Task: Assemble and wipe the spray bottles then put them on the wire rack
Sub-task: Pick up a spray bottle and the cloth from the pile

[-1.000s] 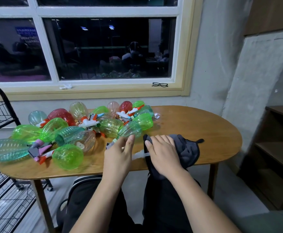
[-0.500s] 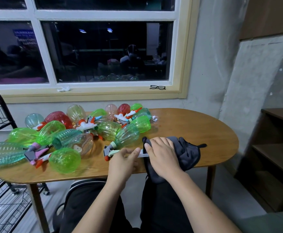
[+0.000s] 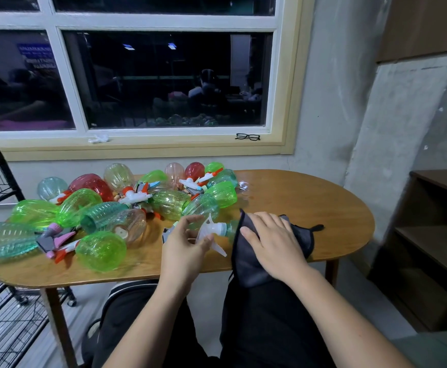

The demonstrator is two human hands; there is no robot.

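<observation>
The left grip point(image 3: 188, 243) has come back from the pile and now pinches the white trigger head point(image 3: 209, 232) between thumb and fingers. The right grip point(image 3: 272, 243) curls over the dark cloth point(image 3: 246, 266), which wraps the teal bottle point(image 3: 230, 226) at the counter's point(image 3: 310, 197) near edge. The bottle looks like thin, empty plastic, so probably light, slick and easily dented. It is best held by the body through the cloth and turned at the collar, not by the spindly trigger.
</observation>
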